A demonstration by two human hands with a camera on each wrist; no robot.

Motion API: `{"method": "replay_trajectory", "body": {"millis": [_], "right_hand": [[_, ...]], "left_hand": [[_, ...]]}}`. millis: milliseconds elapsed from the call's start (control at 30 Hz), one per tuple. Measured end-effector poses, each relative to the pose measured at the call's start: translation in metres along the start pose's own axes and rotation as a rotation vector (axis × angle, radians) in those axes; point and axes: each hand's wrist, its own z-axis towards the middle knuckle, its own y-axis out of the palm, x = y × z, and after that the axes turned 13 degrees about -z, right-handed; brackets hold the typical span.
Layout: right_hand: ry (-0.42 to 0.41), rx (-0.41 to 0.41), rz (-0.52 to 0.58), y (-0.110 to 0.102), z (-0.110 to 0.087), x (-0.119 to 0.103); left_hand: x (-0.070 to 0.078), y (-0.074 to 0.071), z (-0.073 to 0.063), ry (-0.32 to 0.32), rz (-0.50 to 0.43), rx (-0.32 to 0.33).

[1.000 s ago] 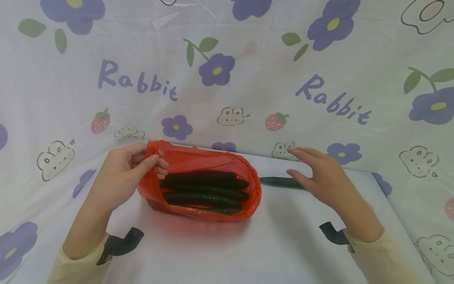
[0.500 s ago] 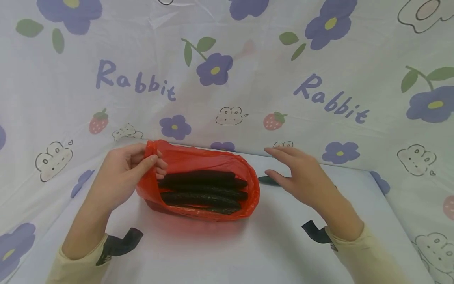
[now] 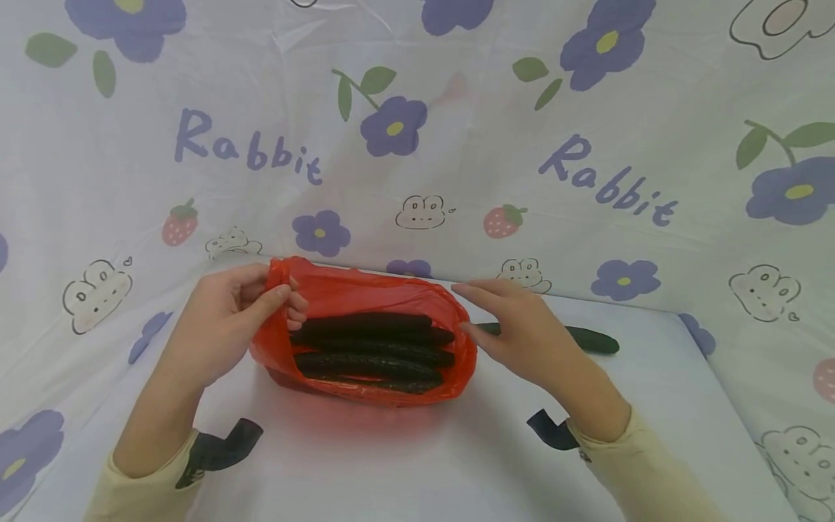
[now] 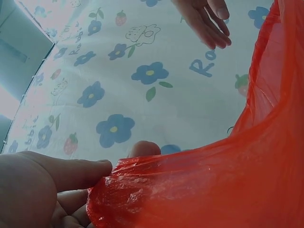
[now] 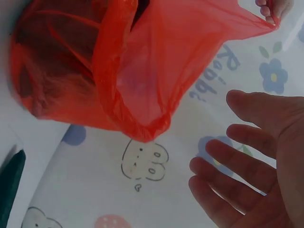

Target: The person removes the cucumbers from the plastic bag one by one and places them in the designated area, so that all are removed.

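Red plastic bag [image 3: 365, 293], mid-table, holds cucumbers [image 3: 368, 365]; the left hand [image 3: 222, 319] pinches its left rim. Fingers spread, holding nothing, the right hand [image 3: 531, 333] hovers just beside the right rim, above a loose cucumber [image 3: 593, 341].

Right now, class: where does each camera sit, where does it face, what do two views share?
Head: on the head, facing forward and down at the red bag and cucumbers; left hand, right hand and sleeves show.
Left wrist: on that wrist, facing past the left hand across the bag to patterned cloth; right hand at top.
Right wrist: on that wrist, facing past its hand's fingers to the bag; left hand top right.
Both wrist views share: bag, hands, cloth.
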Motion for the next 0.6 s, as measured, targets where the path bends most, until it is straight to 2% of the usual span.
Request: {"method": "replay_trajectory", "body": {"millis": [200,433,600], "right_hand": [[-0.046,-0.001,0.063,0.011,0.006,-0.007],[-0.044,-0.057,0.087,0.024,0.009,-0.015],[-0.052,-0.066,0.098,0.032,0.011,-0.02]], "left_hand": [[0.0,0.0,0.0,-0.006,-0.004,-0.006],[0.0,-0.001,0.0,0.005,0.012,0.002],[0.0,0.0,0.0,0.009,0.01,-0.001]]}}
